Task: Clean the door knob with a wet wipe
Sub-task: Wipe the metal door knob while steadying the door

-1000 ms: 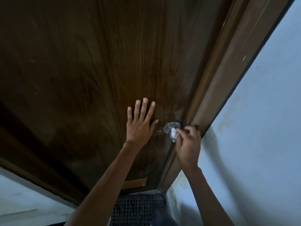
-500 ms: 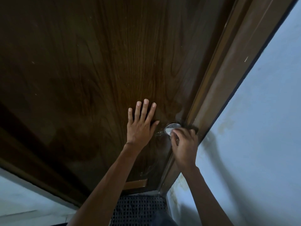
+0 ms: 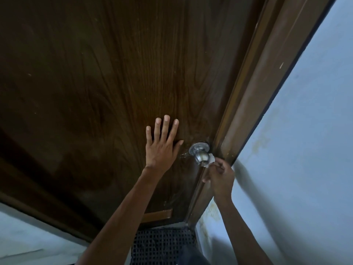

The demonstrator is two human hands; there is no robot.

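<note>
A round silver door knob (image 3: 201, 156) sticks out of the dark wooden door (image 3: 114, 83) close to its right edge. Pinched in the fingers of my right hand (image 3: 219, 177) is a small white wet wipe (image 3: 210, 159), which touches the knob's lower right side. The hand itself sits just below and right of the knob, leaving the knob's face uncovered. My left hand (image 3: 161, 147) lies flat on the door with its fingers spread, a short way left of the knob.
The brown door frame (image 3: 263, 77) runs along the door's right side, with a pale blue wall (image 3: 309, 150) beyond it. A dark perforated mat (image 3: 162, 245) lies on the floor at the door's foot.
My right hand slid off the knob's front, down and to the right, so the knob now shows. The wipe went with it. My left hand stayed flat on the door.
</note>
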